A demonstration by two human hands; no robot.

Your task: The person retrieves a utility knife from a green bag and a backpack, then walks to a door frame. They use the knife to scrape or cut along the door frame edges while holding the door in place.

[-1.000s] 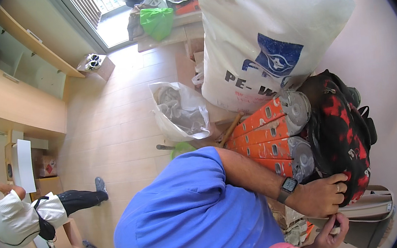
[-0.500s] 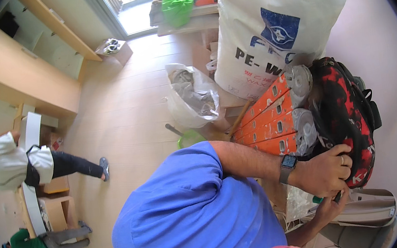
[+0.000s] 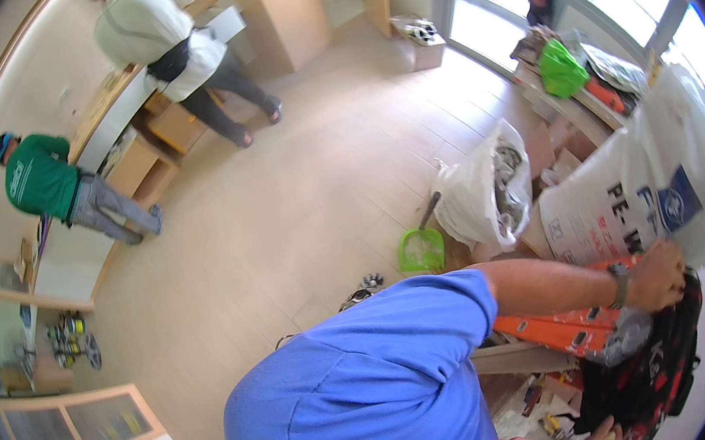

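Note:
My left hand [image 3: 659, 276], a watch on its wrist, reaches right from my blue sleeve [image 3: 370, 374]. Its fingers curl over the top of a black and red backpack [image 3: 656, 368]. The hand sits just below a big white printed sack [image 3: 638, 205] and above a bundle of long orange boxes [image 3: 569, 330] wrapped in clear plastic. Only a bit of my right hand [image 3: 605, 435] shows at the bottom edge, beside the backpack's lower part and some loose papers [image 3: 526, 404]. Its fingers are hidden.
A green dustpan [image 3: 421, 251] and an open white bag of debris [image 3: 488, 191] stand on the pale floor [image 3: 284, 228]. A cluttered table with a green bag [image 3: 561, 70] is by the window. Two people, in a green shirt [image 3: 39, 177] and a white top [image 3: 156, 25], work at wooden cabinets far left.
The view has swung, so the two people and cabinets now fill the upper left. My left hand has shifted from the backpack's side up to its top, under the sack.

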